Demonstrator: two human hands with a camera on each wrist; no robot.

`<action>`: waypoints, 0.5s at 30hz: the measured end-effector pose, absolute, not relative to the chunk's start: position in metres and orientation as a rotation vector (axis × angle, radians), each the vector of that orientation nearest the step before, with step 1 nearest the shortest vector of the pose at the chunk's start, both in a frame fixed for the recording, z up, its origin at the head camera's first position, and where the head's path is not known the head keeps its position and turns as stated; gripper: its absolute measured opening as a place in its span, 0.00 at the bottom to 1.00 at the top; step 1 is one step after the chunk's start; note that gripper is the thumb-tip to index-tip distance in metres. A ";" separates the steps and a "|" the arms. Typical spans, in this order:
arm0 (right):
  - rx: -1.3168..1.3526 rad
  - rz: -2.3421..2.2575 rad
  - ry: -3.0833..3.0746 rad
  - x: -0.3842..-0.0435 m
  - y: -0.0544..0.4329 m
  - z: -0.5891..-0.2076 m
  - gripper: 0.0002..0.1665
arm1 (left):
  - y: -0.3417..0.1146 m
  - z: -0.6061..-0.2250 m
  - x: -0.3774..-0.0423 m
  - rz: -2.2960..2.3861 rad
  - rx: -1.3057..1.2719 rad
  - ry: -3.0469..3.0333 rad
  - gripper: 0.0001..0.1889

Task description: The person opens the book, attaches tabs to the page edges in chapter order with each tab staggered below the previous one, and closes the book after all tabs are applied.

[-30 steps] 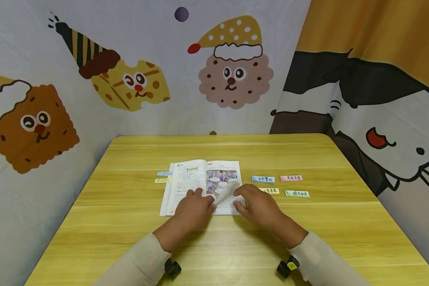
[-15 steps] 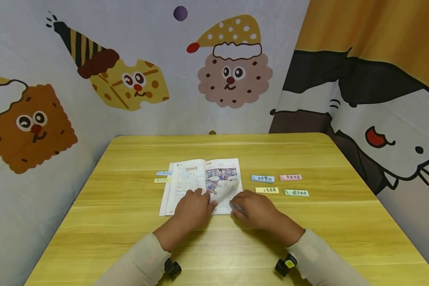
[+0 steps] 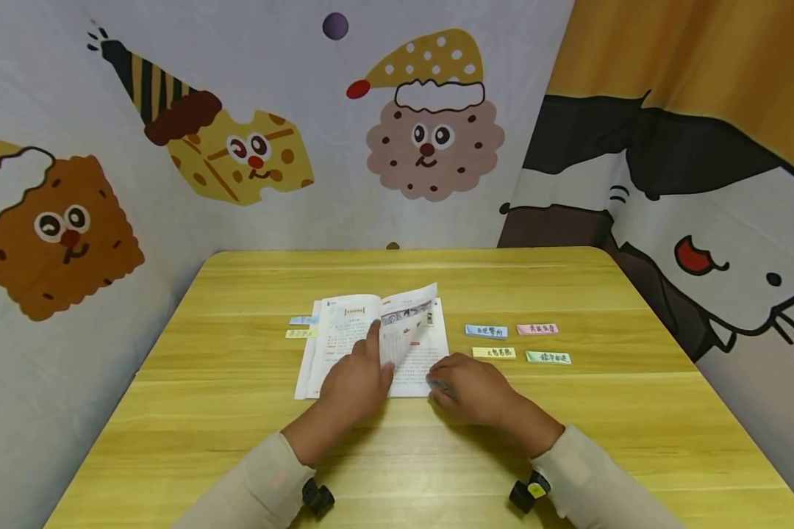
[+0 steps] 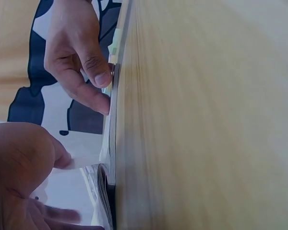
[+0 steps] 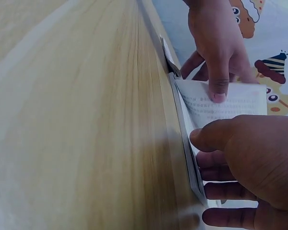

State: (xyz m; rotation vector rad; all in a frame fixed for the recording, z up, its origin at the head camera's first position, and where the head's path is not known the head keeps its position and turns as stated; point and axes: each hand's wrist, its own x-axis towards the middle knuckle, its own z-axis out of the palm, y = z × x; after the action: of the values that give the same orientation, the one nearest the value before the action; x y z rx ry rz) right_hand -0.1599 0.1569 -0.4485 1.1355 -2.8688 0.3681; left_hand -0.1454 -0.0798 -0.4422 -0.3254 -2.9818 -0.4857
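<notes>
An open book (image 3: pixel 344 334) lies on the wooden table, text on its left page. My left hand (image 3: pixel 356 378) rests low over the middle of the book and pinches a raised page (image 3: pixel 403 316) between thumb and fingers. The right wrist view has the left thumb on the near face of this page (image 5: pixel 245 103), other fingers behind it. At the lower right edge of the book is my right hand (image 3: pixel 473 389), thumb and fingers curled at the edge pages. Blue and yellow tabs (image 3: pixel 301 333) stick out from the left edge of the book.
Right of the book lie blue (image 3: pixel 486 331), pink (image 3: pixel 538 329), yellow (image 3: pixel 494 353) and green (image 3: pixel 548 358) labelled strips with handwriting. The wooden table (image 3: pixel 397 463) ends at a cartoon-printed cloth (image 3: pixel 344 213) behind it.
The page bent low under the right hand has swung up and now stands raised at the left hand. The right hand has moved down and slightly left to the book's edge.
</notes>
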 end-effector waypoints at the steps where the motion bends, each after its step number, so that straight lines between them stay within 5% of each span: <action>1: 1.134 0.365 -2.869 -0.160 0.157 -0.448 0.15 | -0.080 -0.443 -0.145 -0.485 -0.324 -2.960 0.42; 15: 1.122 0.368 -2.883 -0.159 0.156 -0.448 0.15 | -0.086 -0.443 -0.143 -0.449 -0.287 -2.837 0.52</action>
State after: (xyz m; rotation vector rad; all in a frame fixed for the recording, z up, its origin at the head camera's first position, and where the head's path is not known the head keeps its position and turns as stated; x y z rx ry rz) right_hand -0.1586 0.1557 -0.4485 1.1218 -2.8827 0.3683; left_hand -0.1431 -0.0858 -0.4431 -0.2868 -2.8374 -0.4491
